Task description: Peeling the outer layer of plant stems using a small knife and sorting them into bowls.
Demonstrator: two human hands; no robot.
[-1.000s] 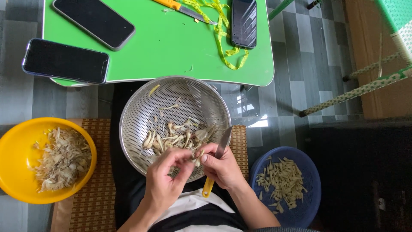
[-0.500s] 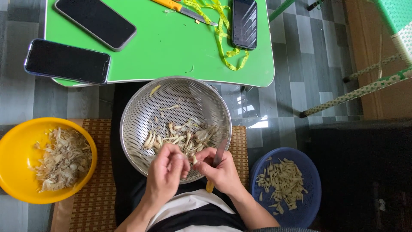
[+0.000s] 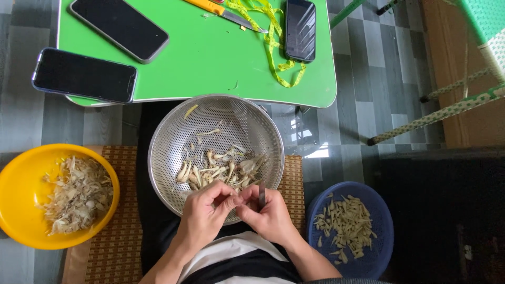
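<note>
Both of your hands meet at the near rim of the perforated round steel colander (image 3: pixel 158 158) on your lap. Your left hand (image 3: pixel 202 215) pinches a small pale peeled piece (image 3: pixel 238 200) with curled fingers; your right hand (image 3: pixel 271 218) is closed around a small knife (image 3: pixel 261 197). More pale pieces lie inside the colander, between the yellow bowl of husks (image 3: pixel 16 179) and the blue basket (image 3: pixel 384 210).

A perforated, shiny metal colander (image 3: pixel 173 152) is seen beside a glossy yellow plastic bowl (image 3: pixel 16 210); a woven mat (image 3: pixel 118 252) looks rough, the green tabletop (image 3: pixel 210 58) smooth.
</note>
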